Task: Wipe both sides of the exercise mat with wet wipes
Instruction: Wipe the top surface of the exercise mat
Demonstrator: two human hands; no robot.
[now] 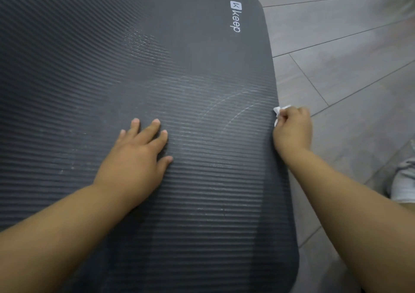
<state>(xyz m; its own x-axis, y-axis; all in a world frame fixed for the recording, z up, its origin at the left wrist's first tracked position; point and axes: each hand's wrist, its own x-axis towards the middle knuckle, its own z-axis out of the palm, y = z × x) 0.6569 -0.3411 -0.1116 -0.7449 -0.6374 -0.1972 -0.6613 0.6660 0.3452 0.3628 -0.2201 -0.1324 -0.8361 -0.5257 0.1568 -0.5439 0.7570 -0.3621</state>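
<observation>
Our two bare forearms come in from the bottom corners. Our left hand (137,155) lies flat on the exercise mat (157,56), fingers straight and slightly spread, palm pressed onto the ribbed top. Our right hand (293,130) sits at the mat's right edge, fingers curled around a white wet wipe (278,110), which it holds against that edge; only a small crumpled corner of the wipe shows past the knuckles.

That right edge runs from near us away up the frame, leaning a little to the left, and ends in a rounded far corner. To the left and toward us the mat runs out of view, so we cannot see those borders. Right of the edge lies open floor (348,67), grey wood-look planks with thin dark seams. Low at the far right sits something pale grey, perhaps a socked foot (404,184), though it is cut off and blurred.

The dark grey mat lies flat on the floor, its fine ribs running crosswise and faint pale arcs streaking it beyond our hands. Its long axis appears to point away from us. A white "keep" logo (235,16) sits by the far right corner, its letters running along the right edge.
</observation>
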